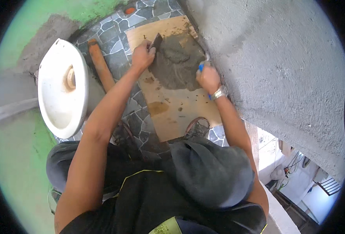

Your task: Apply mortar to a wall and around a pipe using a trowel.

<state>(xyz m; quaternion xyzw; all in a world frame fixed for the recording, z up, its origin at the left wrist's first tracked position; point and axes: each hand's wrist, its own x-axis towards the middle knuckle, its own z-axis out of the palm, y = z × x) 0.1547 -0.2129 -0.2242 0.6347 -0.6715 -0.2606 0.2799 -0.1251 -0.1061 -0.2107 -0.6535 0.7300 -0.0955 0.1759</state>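
My left hand (142, 55) grips a dark flat trowel blade (156, 41) at the upper left edge of a pile of wet grey mortar (177, 62). The mortar lies on a plywood board (172, 105) set on the stone-patterned floor. My right hand (208, 78), with a metal wristband, is closed on a blue-handled tool (201, 67) at the pile's right edge, close to the rough grey plastered wall (281, 66). My foot in a sandal (197, 127) rests on the board's near end.
A white squat toilet pan (62, 87) sits at the left beside a green wall (12, 156). An orange-brown pipe (100, 65) lies on the tiled floor (116, 35) between the pan and the board. An opening at lower right shows a room below.
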